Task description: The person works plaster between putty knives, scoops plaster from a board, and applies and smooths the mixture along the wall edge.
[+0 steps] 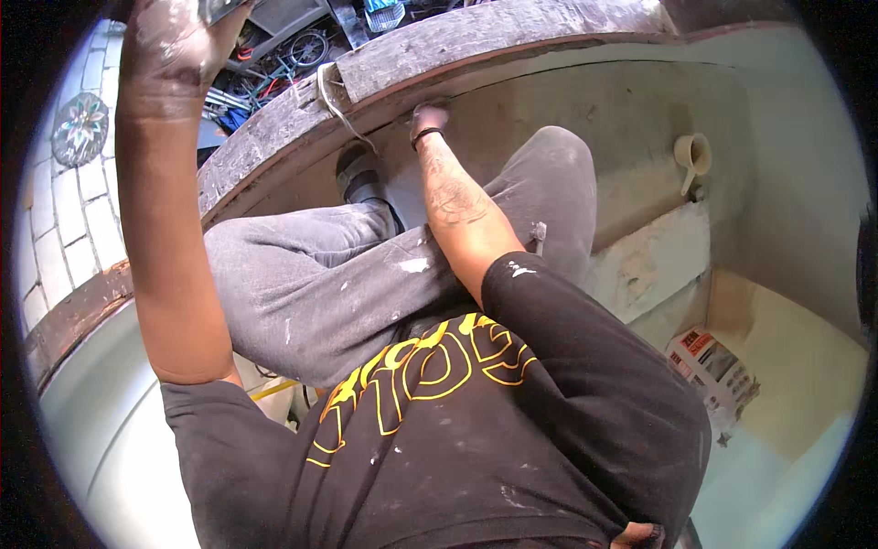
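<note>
My left arm is raised along the left side, with my left hand [174, 50] cut off by the upper edge. White residue coats its palm and wrist. A small grey, shiny thing [216, 7] shows beside the thumb; its kind is unclear, and the fingertips lie outside the picture. Straight ahead, past my crossed legs, my right hand [430, 117] is low against the inner side of a curved shell [512, 96], just beneath its rim. That hand is blurred, so its fingers and anything under them cannot be made out.
The worn rim [476, 46] curves across the far side, with a pale strap [334, 101] hanging over it. At right are a cream cup-like piece [695, 156], a pale board [654, 261] and a printed paper packet [713, 371]. Beyond the rim lie a bicycle [306, 50] and clutter.
</note>
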Demonstrator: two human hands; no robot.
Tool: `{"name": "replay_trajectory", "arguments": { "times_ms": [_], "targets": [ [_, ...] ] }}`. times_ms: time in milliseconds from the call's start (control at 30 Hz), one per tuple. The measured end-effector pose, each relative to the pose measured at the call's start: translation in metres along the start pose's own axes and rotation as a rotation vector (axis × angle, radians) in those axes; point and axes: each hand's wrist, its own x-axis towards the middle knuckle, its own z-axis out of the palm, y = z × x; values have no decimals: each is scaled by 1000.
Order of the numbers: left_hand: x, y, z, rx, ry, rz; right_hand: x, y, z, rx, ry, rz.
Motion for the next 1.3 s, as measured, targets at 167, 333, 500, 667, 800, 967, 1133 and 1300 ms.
{"name": "replay_trajectory", "arguments": {
  "times_ms": [167,333,500,667,800,967,1133,1300],
  "targets": [
    [-5,2,2,17,-11,14,-8,-20,-1,1609,593,514],
    [-8,0,6,-26,67,-31,-19,-32,-12,1560,683,497],
    [-9,-5,8,-15,-6,-60,-46,-17,-16,1782,587,605],
    [-5,-11,11,65,-80,-20,-38,13,9,1736,548,799],
    [-6,-10,11,-109,79,-152,-8,21,26,1937,684,723],
    [-7,-11,11,-26,7,-40,8,20,32,1705,530,665],
    [-6,-9,9,3,-19,-40,8,24,30,-399,61,120],
    [-6,-8,5,30,-39,-36,7,22,19,-611,-9,29]
  ]
}}
